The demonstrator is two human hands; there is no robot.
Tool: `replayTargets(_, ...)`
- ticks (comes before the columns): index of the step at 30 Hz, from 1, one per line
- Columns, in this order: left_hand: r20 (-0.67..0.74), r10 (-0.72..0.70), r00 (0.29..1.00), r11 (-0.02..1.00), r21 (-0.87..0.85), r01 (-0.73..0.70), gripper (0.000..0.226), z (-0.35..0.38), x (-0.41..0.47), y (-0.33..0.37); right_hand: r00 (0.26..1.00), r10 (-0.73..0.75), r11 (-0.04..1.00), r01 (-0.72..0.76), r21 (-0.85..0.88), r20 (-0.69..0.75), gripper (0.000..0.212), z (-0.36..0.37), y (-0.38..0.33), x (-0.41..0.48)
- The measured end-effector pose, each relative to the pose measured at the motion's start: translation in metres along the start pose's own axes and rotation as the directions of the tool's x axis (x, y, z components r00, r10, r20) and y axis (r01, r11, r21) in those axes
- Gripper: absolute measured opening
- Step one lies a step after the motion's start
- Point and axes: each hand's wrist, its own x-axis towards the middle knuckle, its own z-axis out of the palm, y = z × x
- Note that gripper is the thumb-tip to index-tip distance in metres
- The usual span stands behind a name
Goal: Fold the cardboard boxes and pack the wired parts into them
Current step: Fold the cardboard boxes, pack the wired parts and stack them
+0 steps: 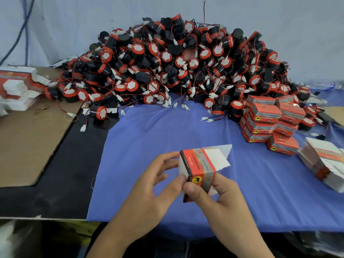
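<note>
A small red cardboard box [200,165] with white flaps standing open is held above the blue cloth [141,146] near the front edge. My left hand [160,185] holds its left side, thumb on the lower corner and fingers behind the white flap. My right hand [214,196] pinches its bottom right end, thumb on the front. A large heap of black and red wired parts [176,64] fills the back of the table. Closed red boxes [270,120] are stacked at the right.
A stack of flat unfolded boxes [323,161] lies at the far right, another flat stack [18,86] at the far left on brown cardboard [28,142]. Loose wired parts [98,112] and rubber bands [41,108] lie nearby. A grey sheet hangs behind.
</note>
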Motion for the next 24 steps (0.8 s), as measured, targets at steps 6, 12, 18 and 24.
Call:
replayTargets(6, 0.039, -0.051, 0.998, 0.997, 0.059, 0.049, 0.075, -0.009, 0.013, -0.002, 0.897, -0.440, 0.604, 0.324, -0.728, 0.035, 0.026, -0.002, 0.008, 0.003)
replayTargets(12, -0.028, -0.070, 0.997, 0.997, -0.017, 0.069, 0.052, -0.004, 0.026, -0.022, 0.873, -0.396, 0.888, 0.286, -0.359, -0.283, 0.062, -0.005, 0.025, 0.005)
replayTargets(18, -0.043, -0.061, 0.997, 0.962, 0.266, 0.071, 0.046, -0.001, 0.035, -0.073, 0.966, 0.080, 0.986, -0.040, 0.164, -0.245, 0.038, 0.011, 0.072, 0.019)
replayTargets(24, -0.076, -0.067, 0.995, 0.756, 0.646, 0.100, 0.064, 0.001, 0.032, -0.118, 0.968, -0.037, 0.908, -0.072, -0.413, -0.249, 0.028, 0.024, 0.113, 0.011)
